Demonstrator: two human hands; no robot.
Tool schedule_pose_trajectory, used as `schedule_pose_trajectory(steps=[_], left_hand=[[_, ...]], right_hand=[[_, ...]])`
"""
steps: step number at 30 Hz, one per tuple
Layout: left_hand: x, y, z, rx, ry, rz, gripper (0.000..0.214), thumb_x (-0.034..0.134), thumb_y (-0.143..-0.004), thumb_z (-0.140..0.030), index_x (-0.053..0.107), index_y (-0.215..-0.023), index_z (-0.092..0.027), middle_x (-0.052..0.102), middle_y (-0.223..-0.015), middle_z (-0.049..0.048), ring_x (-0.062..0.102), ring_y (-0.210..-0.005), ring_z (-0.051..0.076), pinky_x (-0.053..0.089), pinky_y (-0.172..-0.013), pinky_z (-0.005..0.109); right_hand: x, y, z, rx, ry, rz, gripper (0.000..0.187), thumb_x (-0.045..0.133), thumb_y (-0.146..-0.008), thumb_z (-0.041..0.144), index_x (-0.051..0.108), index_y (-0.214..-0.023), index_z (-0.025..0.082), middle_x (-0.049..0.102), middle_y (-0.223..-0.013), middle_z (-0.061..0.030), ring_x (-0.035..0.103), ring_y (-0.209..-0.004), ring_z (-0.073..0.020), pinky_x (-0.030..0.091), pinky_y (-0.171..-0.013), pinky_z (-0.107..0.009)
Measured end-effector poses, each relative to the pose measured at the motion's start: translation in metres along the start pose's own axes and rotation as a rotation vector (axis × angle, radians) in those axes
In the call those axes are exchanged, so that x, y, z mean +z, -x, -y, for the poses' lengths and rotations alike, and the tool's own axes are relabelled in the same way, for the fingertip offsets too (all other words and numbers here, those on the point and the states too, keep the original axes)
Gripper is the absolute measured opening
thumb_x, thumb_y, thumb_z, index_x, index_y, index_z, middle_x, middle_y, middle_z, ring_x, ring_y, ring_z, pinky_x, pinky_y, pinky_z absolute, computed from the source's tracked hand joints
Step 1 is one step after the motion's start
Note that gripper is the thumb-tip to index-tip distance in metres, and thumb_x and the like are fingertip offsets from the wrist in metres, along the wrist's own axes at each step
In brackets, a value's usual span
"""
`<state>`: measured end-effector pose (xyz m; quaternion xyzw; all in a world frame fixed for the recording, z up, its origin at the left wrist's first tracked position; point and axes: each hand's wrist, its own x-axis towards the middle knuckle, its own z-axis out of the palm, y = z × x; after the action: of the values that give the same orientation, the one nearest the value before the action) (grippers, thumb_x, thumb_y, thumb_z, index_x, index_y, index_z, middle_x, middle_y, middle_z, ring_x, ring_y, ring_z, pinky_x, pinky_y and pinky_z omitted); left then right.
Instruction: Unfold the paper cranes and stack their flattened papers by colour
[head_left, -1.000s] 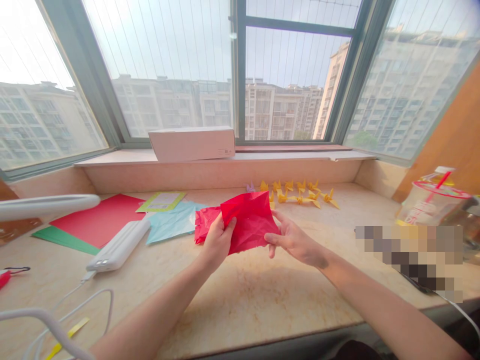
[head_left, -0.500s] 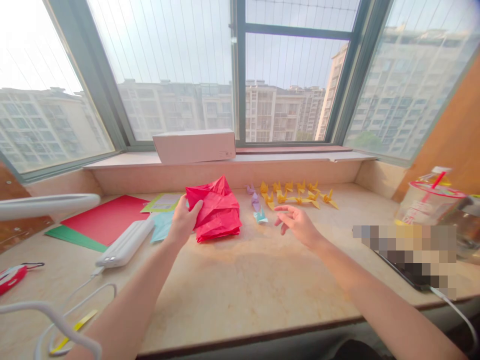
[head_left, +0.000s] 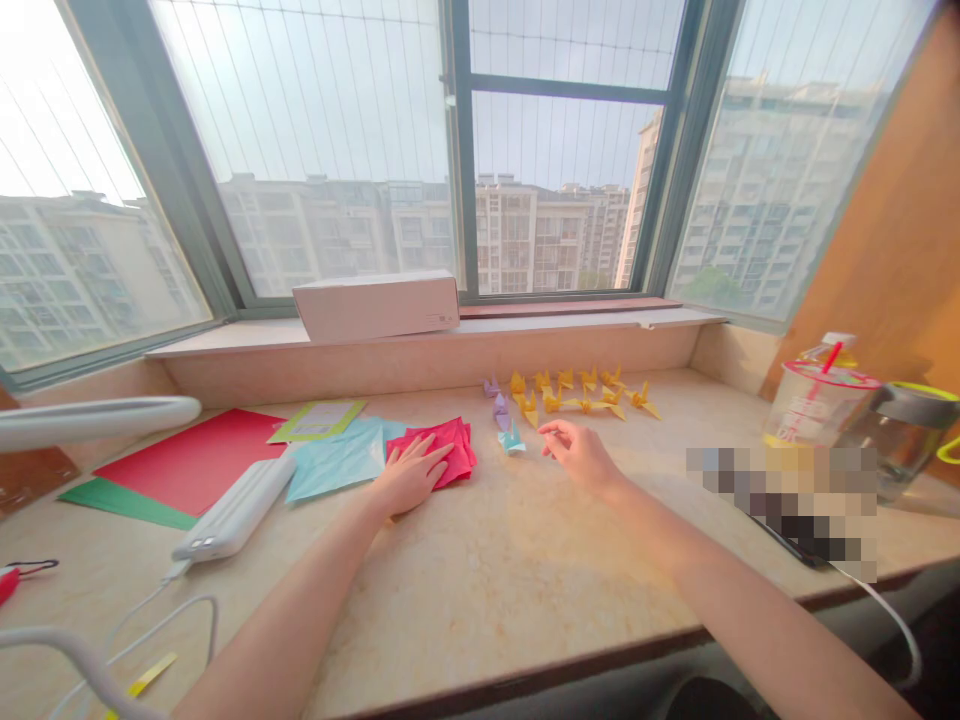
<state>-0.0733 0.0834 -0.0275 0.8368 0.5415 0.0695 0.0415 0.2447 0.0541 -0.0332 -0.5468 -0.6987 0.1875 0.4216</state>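
My left hand [head_left: 412, 475] lies flat with spread fingers on a crinkled red paper packet [head_left: 456, 450], pressing it to the tabletop. Part of the packet is hidden under the fingers. A light blue packet [head_left: 341, 460] lies just left of it. My right hand [head_left: 577, 452] hovers above the table, its fingers loosely bent, with nothing visible in them. Close to its fingertips stands a small blue paper crane [head_left: 511, 440]. Behind that are purple paper cranes [head_left: 501, 408] and several yellow paper cranes [head_left: 589, 402] in rows.
Red sheets [head_left: 191, 455] and green paper [head_left: 124, 500] lie at the left, beside a white power bank [head_left: 236, 505] with cables. A white box [head_left: 379, 308] rests on the sill. On the right are a lidded plastic cup [head_left: 817, 405], a dark-topped jar [head_left: 911, 430] and a phone [head_left: 795, 535].
My left hand has lowered the red packet onto the table and now lies flat on it instead of gripping it. More of the light blue packet shows. My right hand's fingers are more curled.
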Motion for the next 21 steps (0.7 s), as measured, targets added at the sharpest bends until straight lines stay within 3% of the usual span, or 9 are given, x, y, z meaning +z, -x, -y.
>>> schedule_pose_trajectory(steps=[4, 7, 10, 14, 16, 18, 21], left_hand=[[0.007, -0.005, 0.003, -0.025, -0.02, 0.136, 0.051, 0.028, -0.098, -0.045, 0.043, -0.144, -0.033, 0.027, -0.159, 0.0091, 0.018, -0.147, 0.036, 0.014, -0.111, 0.067], [0.007, -0.003, 0.002, -0.014, -0.005, 0.116, 0.05, 0.026, -0.098, -0.042, 0.041, -0.146, -0.035, 0.027, -0.159, 0.0092, 0.019, -0.147, 0.035, 0.015, -0.11, 0.068], [0.006, 0.0, -0.002, 0.0, -0.05, 0.022, 0.047, 0.031, -0.098, -0.039, 0.047, -0.142, -0.035, 0.034, -0.156, 0.0094, 0.026, -0.145, 0.037, 0.021, -0.109, 0.067], [-0.001, 0.005, -0.01, 0.117, -0.144, -0.174, 0.036, 0.042, -0.095, -0.029, 0.065, -0.123, -0.027, 0.055, -0.141, 0.011, 0.051, -0.129, 0.033, 0.035, -0.107, 0.052], [-0.007, 0.008, -0.014, 0.173, -0.151, -0.25, 0.032, 0.042, -0.095, -0.025, 0.07, -0.111, -0.023, 0.065, -0.128, 0.0114, 0.061, -0.115, 0.029, 0.044, -0.099, 0.044], [-0.014, 0.011, -0.017, 0.208, -0.142, -0.3, 0.031, 0.04, -0.095, -0.022, 0.07, -0.102, -0.021, 0.07, -0.113, 0.0111, 0.065, -0.103, 0.026, 0.048, -0.089, 0.038], [-0.021, 0.017, -0.021, 0.241, -0.131, -0.338, 0.029, 0.04, -0.095, -0.019, 0.069, -0.089, -0.019, 0.072, -0.092, 0.0087, 0.067, -0.088, 0.023, 0.047, -0.077, 0.032]], right_hand=[[0.0, -0.003, -0.008, 0.006, 0.077, 0.001, 0.025, 0.046, -0.09, 0.029, 0.066, -0.102, 0.019, 0.076, -0.077, -0.0022, 0.07, -0.072, -0.0164, 0.051, -0.063, -0.024], [-0.001, -0.006, -0.017, 0.021, 0.174, -0.008, 0.026, 0.045, -0.092, 0.028, 0.066, -0.105, 0.02, 0.076, -0.083, -0.0024, 0.071, -0.075, -0.0163, 0.052, -0.068, -0.025], [-0.005, -0.014, -0.027, 0.048, 0.31, -0.028, 0.028, 0.045, -0.092, 0.024, 0.066, -0.109, 0.02, 0.076, -0.095, -0.0056, 0.07, -0.088, -0.0183, 0.052, -0.078, -0.027], [-0.017, -0.043, -0.034, 0.072, 0.516, -0.031, 0.03, 0.052, -0.089, 0.016, 0.067, -0.114, 0.017, 0.069, -0.115, -0.0123, 0.063, -0.11, -0.0244, 0.045, -0.095, -0.032], [-0.025, -0.062, -0.035, 0.083, 0.598, -0.022, 0.04, 0.054, -0.085, 0.008, 0.063, -0.123, 0.017, 0.064, -0.123, -0.0142, 0.057, -0.12, -0.0266, 0.04, -0.101, -0.034], [-0.029, -0.08, -0.038, 0.111, 0.66, -0.027, 0.047, 0.053, -0.085, 0.004, 0.058, -0.13, 0.017, 0.06, -0.128, -0.0167, 0.053, -0.123, -0.0281, 0.038, -0.103, -0.037], [-0.027, -0.101, -0.043, 0.16, 0.711, -0.029, 0.044, 0.051, -0.092, 0.009, 0.053, -0.134, 0.018, 0.058, -0.131, -0.0156, 0.054, -0.122, -0.0265, 0.039, -0.104, -0.04]])
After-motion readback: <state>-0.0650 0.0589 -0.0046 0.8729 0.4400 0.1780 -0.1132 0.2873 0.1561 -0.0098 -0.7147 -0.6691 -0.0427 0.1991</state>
